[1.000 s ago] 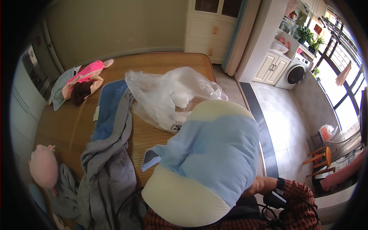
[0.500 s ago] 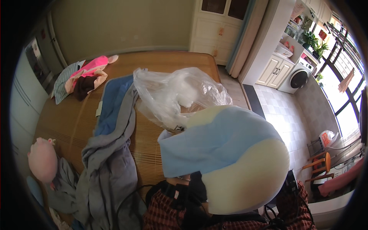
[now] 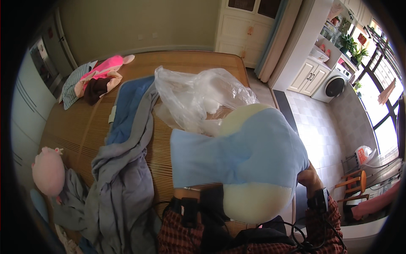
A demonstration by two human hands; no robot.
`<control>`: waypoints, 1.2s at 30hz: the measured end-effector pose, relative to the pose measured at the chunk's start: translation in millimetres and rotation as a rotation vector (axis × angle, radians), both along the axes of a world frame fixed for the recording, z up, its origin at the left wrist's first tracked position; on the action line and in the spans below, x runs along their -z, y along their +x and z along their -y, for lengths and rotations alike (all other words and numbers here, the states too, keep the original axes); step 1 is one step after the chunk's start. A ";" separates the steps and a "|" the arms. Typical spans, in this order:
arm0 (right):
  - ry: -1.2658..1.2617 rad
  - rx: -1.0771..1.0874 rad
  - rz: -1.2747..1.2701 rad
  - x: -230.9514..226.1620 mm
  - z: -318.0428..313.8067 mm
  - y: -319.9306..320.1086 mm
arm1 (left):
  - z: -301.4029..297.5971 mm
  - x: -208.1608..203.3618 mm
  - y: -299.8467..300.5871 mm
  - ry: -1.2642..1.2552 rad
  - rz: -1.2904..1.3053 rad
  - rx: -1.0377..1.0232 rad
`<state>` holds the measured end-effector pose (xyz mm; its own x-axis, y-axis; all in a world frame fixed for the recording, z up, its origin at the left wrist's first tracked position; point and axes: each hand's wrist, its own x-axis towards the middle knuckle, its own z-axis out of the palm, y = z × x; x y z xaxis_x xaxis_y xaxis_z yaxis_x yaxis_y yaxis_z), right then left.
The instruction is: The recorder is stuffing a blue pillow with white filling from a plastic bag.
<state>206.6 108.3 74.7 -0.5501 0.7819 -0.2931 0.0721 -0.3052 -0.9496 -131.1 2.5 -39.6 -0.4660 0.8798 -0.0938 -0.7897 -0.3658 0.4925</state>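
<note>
A big, puffy cushion (image 3: 258, 205), cream with a broad light-blue band of cloth (image 3: 262, 144) round its middle, is held up in front of me. The blue cloth runs out to the left as a loose, flat flap (image 3: 194, 158). My right hand (image 3: 311, 178) grips the cushion's right edge, its fingers curled in against the blue cloth and partly hidden. My left forearm reaches under the flap, and the cloth covers that hand, so its fingers do not show. Beyond the cushion lies a crumpled clear plastic bag (image 3: 182, 101) with white, fluffy stuffing (image 3: 211, 106) inside.
The bed's woven mat (image 3: 80, 139) spreads beneath everything. Grey and blue bedding (image 3: 122, 169) lies lengthwise left of the cushion. A pink plush toy (image 3: 48, 171) sits at the near left, folded clothes (image 3: 95, 80) at the far left. Right of the bed is a tiled floor (image 3: 315, 122) with a wooden stool (image 3: 355, 182).
The cushion has turned and moved a little away from me, so more blue band faces up. The flap has spread flatter. My right hand has come into sight at the right edge.
</note>
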 end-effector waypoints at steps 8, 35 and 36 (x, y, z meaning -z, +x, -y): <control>0.003 -0.012 0.045 5.8 0.5 1.7 | 3.5 -4.7 -17.9 0.689 0.232 0.025; -0.180 0.090 -0.886 -37.7 21.4 -20.4 | -0.8 4.2 25.8 -0.086 0.182 0.211; -0.179 0.093 -0.906 -34.7 21.7 -20.5 | -1.2 5.9 31.7 -0.080 0.178 0.225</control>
<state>186.1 86.6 109.4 -0.5654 0.8191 0.0971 -0.7065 -0.4202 -0.5695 -99.4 3.8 -45.5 -0.2296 0.9457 -0.2300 -0.9233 -0.1369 0.3588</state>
